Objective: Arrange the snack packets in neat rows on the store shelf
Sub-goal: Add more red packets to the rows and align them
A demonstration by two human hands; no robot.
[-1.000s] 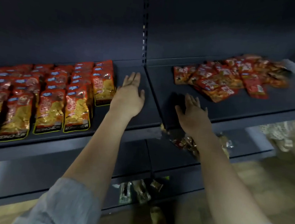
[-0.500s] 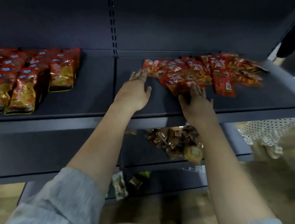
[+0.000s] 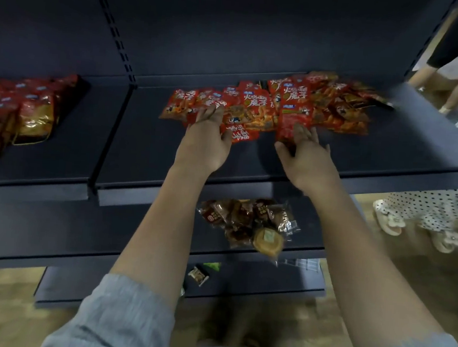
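A loose heap of red snack packets (image 3: 269, 107) lies at the back of the dark shelf (image 3: 390, 154); large white Chinese characters show on several, too blurred to read surely. The left hand (image 3: 205, 141) rests on the heap's left packets, fingers spread flat. The right hand (image 3: 306, 152) pinches one red packet's lower edge. Red-and-gold packets (image 3: 34, 109) stand in rows on the left.
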